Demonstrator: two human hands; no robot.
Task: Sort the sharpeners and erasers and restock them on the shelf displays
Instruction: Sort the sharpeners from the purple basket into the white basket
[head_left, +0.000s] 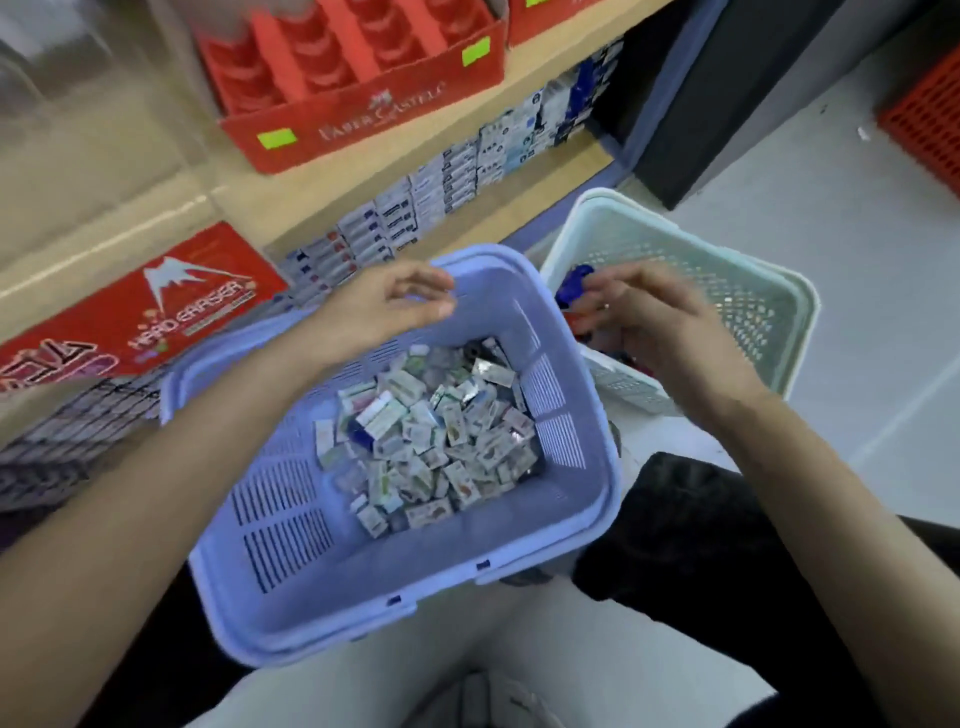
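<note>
Reaching forward with both forearms bare. The left hand (387, 306) hangs over the far rim of the lilac basket (322, 639), palm down, with its fingers loosely curled and thumb close to forefinger. Nothing shows between them, and blur hides whether the tips touch the rim. The right hand (654, 317) sits over the near-left corner of the green basket (753, 291), fingers curled and pinching a small blue item (575, 283) at the fingertips. Its shape is too blurred to name. A red-orange bit (579, 317) shows just below it, against the fingers.

The erasers (431, 436) lie in a loose heap on the lilac basket's floor, below and between the two hands, touched by neither. They are small rectangular blocks in pale printed wrappers, mostly white, green and blue.

The two baskets stand side by side, touching. On the shelf (395, 166) beyond are a red Faber-Castell box (374, 114), a red Hard Eraser box (171, 306) and rows of small boxed stock (415, 202).
</note>
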